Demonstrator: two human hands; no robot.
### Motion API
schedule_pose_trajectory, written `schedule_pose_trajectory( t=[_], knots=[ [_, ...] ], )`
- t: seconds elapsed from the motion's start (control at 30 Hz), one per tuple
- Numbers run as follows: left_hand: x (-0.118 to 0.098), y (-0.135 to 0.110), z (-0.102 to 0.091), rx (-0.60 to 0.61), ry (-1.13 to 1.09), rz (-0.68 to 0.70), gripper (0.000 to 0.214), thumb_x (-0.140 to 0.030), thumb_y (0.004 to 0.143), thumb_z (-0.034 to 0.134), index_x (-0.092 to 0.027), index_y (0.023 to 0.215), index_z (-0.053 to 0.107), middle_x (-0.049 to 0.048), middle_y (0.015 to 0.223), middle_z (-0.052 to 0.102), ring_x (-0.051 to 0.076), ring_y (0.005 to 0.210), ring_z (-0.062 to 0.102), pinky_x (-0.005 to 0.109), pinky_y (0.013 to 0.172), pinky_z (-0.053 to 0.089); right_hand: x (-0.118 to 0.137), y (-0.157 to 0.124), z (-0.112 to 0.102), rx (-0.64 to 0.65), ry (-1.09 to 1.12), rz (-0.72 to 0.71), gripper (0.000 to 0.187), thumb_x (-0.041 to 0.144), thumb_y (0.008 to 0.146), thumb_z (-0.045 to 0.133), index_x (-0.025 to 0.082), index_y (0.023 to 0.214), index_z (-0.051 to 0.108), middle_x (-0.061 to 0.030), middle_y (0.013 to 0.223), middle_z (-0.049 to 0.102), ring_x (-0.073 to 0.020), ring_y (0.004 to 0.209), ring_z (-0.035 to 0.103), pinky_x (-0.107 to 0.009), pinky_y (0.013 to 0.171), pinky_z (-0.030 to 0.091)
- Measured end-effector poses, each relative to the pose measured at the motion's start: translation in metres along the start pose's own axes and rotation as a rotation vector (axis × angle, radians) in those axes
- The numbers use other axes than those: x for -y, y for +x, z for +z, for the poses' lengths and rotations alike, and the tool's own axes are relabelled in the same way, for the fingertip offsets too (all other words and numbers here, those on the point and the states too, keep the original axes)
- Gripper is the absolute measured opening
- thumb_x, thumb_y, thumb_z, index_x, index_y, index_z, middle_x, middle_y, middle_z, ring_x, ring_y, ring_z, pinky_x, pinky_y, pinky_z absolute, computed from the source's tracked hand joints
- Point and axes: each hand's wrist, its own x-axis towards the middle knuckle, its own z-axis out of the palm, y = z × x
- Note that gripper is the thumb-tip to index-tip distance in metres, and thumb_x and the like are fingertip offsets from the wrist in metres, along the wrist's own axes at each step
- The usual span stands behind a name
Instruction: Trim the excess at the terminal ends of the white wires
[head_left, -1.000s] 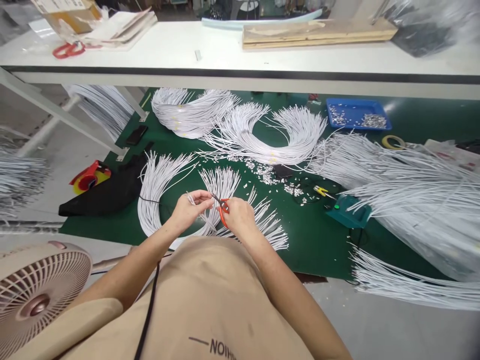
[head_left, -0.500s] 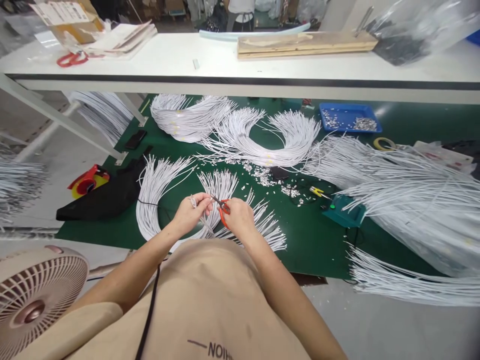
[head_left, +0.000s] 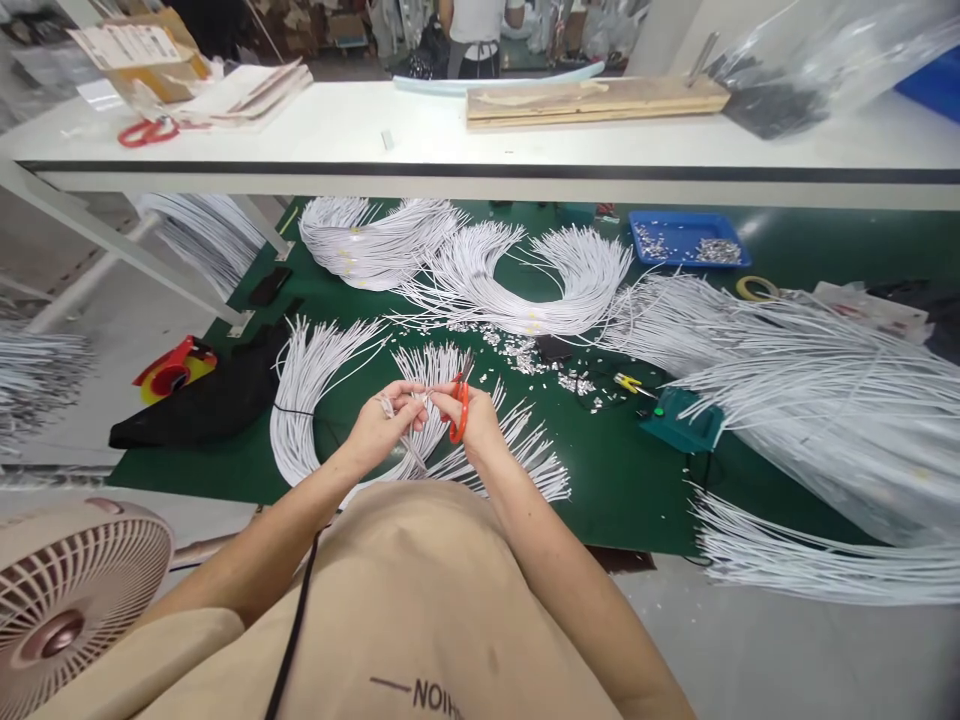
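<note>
Low in the middle of the view, my left hand is closed on a thin white cable, its fingertips pinched near the cable's end. My right hand meets it there, thumb and finger together at the same spot. Red-handled scissors hang on my right hand, blades pointing up and away from the cable. Just behind both hands fans out a bundle of white cables, part of a looped bunch on the green table. More loose cable ends spread to the right of my right hand.
Small metal pieces lie scattered beyond my hands. A blue tray holds more. Right of me are a teal device and a large cable heap. A white shelf crosses above; a fan stands left.
The scissors' blades have swung from the cable end at my left fingertips to pointing upward. My right fingertips have come to the cable end instead.
</note>
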Motion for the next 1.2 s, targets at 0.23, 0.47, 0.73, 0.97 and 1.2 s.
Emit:
schedule_pose_trajectory(
  t=[0.23, 0.47, 0.73, 0.97, 1.2],
  knots=[
    [-0.008, -0.003, -0.003, 0.154, -0.236, -0.060, 0.046, -0.033, 0.071, 0.063, -0.017, 0.111, 0.048, -0.0029, 0.060, 0.055, 0.009, 0.053, 0.048, 0.021, 0.051, 0.033, -0.002, 0.001, 0.006, 0.050, 0.144, 0.088, 0.020, 0.031, 0.060, 0.064, 0.013, 0.068, 0.063, 0.0045, 0.048, 0.048, -0.0077, 0.047, 0.042, -0.022, 0.050, 0.035],
    [-0.005, 0.003, -0.008, 0.006, -0.085, 0.012, 0.055, -0.031, 0.064, 0.070, -0.015, 0.112, 0.048, 0.0016, 0.069, 0.063, 0.015, 0.065, 0.059, 0.021, 0.050, 0.034, 0.001, 0.000, 0.006, -0.087, -0.154, -0.098, 0.030, 0.041, 0.066, 0.062, 0.015, 0.078, 0.069, 0.0005, 0.062, 0.060, -0.0111, 0.059, 0.052, -0.023, 0.060, 0.041],
    [-0.004, 0.003, -0.007, 0.056, -0.122, -0.019, 0.051, -0.034, 0.069, 0.065, -0.014, 0.114, 0.050, 0.0037, 0.071, 0.065, 0.015, 0.064, 0.060, 0.021, 0.049, 0.035, -0.008, 0.005, 0.001, -0.153, -0.335, -0.067, 0.030, 0.040, 0.070, 0.055, 0.015, 0.080, 0.069, -0.0017, 0.067, 0.064, -0.0150, 0.067, 0.057, -0.026, 0.066, 0.043],
    [0.002, 0.008, -0.011, 0.099, -0.208, -0.062, 0.060, -0.026, 0.060, 0.073, -0.018, 0.115, 0.052, 0.0126, 0.114, 0.058, 0.025, 0.106, 0.054, 0.031, 0.075, 0.048, 0.011, -0.004, 0.005, -0.280, -0.613, -0.493, 0.023, 0.028, 0.079, 0.046, 0.016, 0.086, 0.064, -0.0052, 0.089, 0.060, -0.0136, 0.081, 0.055, -0.023, 0.074, 0.040],
    [0.005, 0.014, -0.007, 0.089, -0.135, 0.020, 0.051, -0.020, 0.057, 0.071, -0.014, 0.105, 0.057, 0.0074, 0.091, 0.066, 0.020, 0.081, 0.061, 0.029, 0.069, 0.047, 0.015, -0.006, 0.025, 0.115, -0.916, -0.491, 0.011, 0.022, 0.072, 0.054, 0.018, 0.064, 0.059, -0.0005, 0.075, 0.060, -0.0121, 0.069, 0.051, -0.022, 0.063, 0.037]
  ],
)
